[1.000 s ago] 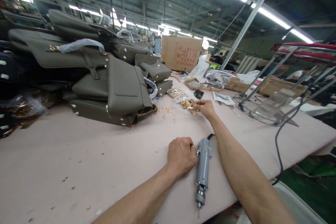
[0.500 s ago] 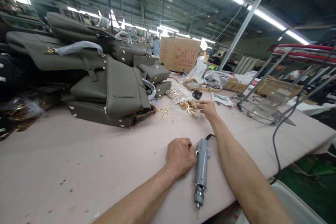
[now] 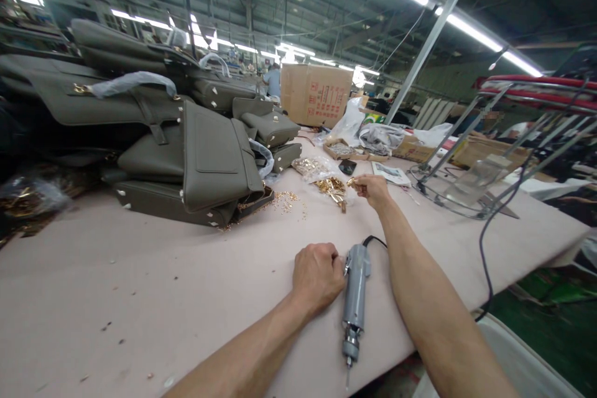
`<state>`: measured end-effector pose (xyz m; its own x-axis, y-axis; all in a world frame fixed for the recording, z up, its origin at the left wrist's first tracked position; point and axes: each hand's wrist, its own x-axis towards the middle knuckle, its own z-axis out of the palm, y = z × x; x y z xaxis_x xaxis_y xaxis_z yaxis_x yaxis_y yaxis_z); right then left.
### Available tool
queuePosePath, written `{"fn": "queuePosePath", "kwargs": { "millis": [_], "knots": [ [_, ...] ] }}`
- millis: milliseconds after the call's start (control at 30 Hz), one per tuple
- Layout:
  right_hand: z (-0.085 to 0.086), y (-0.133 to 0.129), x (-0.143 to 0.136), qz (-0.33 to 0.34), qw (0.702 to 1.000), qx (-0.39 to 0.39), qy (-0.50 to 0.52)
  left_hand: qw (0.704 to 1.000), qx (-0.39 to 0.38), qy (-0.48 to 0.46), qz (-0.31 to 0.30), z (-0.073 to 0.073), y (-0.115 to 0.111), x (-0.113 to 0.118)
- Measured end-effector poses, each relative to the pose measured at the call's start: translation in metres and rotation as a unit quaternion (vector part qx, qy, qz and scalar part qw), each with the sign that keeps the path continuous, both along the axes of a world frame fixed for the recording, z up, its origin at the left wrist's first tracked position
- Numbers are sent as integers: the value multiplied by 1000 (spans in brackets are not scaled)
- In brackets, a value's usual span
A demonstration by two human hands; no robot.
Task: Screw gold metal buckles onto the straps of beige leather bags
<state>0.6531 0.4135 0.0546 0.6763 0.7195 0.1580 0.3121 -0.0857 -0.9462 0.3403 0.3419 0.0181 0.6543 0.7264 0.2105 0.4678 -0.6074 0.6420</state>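
Note:
My left hand (image 3: 318,278) rests on the table, its fingers curled into a fist; what is inside, if anything, is hidden. Close against its knuckles lies a grey electric screwdriver (image 3: 356,289), bit pointing toward me. My right hand (image 3: 372,190) reaches farther out, closed in a pinch on a small gold metal piece (image 3: 351,181). Just left of those fingertips, a heap of gold metal fittings (image 3: 332,188) spills from clear plastic. Tiny gold bits (image 3: 285,200) are scattered between that heap and the olive handbag (image 3: 219,158).
More olive handbags (image 3: 112,96) are piled at left. A carton (image 3: 316,94) stands at the back, near an open tray of small parts (image 3: 340,149). On the right are a red-topped metal stool (image 3: 536,90) and a dark cable (image 3: 485,255) hanging over the table edge (image 3: 536,267).
My right fingertips have come slightly away from the gold heap, and a gold piece now shows between them. My left hand and the screwdriver keep their places; the view has shifted slightly.

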Motion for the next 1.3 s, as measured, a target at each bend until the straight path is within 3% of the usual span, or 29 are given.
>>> {"fn": "queuePosePath", "kwargs": {
  "millis": [133, 200, 267, 300, 400, 500, 767, 1000, 1100, 1300],
  "knots": [
    [17, -18, 19, -64, 995, -19, -79, 1000, 2, 0, -2, 0, 0, 0],
    [21, -21, 21, -150, 967, -54, -199, 1000, 2, 0, -3, 0, -1, 0],
    [23, -19, 14, -178, 925, -98, -321, 1000, 0, 2, 0, 1, -1, 1],
    [22, -17, 8, -143, 918, -124, -350, 1000, -3, 4, 1, 2, -1, 1],
    [16, -10, -12, 65, 926, -215, -303, 1000, -11, 14, -1, 4, -1, 0],
    [7, -6, -22, 156, 913, -277, -257, 1000, -12, 19, -3, 5, -1, 0],
    [2, -8, -17, 187, 917, -274, -221, 1000, -6, 10, -3, 3, 0, 1],
    [-5, -5, -13, 148, 917, -261, -261, 1000, -8, 9, 0, 4, -1, 1],
    [-8, -4, -12, 134, 932, -254, -222, 1000, -3, 8, 0, 3, -1, 0],
    [-9, -5, -12, 170, 945, -236, -148, 1000, 6, -4, 1, 0, -1, 0]
  ]
}}
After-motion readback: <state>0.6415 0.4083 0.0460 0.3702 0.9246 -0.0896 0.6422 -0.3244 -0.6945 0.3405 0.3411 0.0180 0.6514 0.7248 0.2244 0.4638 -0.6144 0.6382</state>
